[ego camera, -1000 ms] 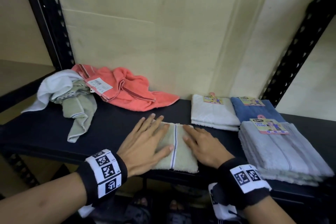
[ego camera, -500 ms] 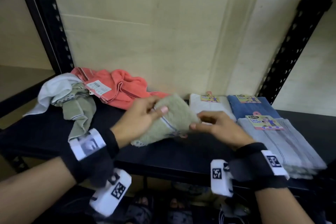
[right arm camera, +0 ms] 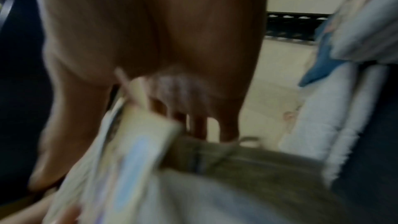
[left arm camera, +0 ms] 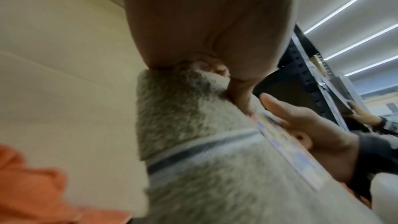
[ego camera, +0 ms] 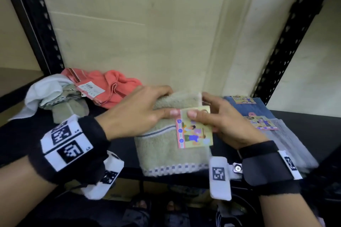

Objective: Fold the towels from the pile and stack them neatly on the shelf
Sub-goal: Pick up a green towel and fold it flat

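Observation:
Both hands hold a folded beige towel [ego camera: 162, 151] with a blue stripe and a checked hem, lifted above the black shelf [ego camera: 22, 134] in the head view. My left hand [ego camera: 158, 101] grips its upper left edge, fingers curled over the top fold. My right hand [ego camera: 208, 108] grips the upper right edge, with the thumb pressed on the towel's colourful paper label [ego camera: 193, 134]. The left wrist view shows the towel [left arm camera: 193, 142] pinched under the left hand [left arm camera: 204, 23]. In the blurred right wrist view, the right hand [right arm camera: 150, 31] holds the label [right arm camera: 129, 151].
Unfolded towels lie at the shelf's back left: coral [ego camera: 114, 86], white [ego camera: 46, 88] and green [ego camera: 64, 108]. Folded blue [ego camera: 249, 107] and grey [ego camera: 291, 140] towels with labels lie at the right. Black perforated uprights [ego camera: 287, 42] frame the shelf against a cream wall.
Both hands lifted the beige towel off the shelf, where they had pressed it flat. They carried it up and to the right and turned its labelled face toward me.

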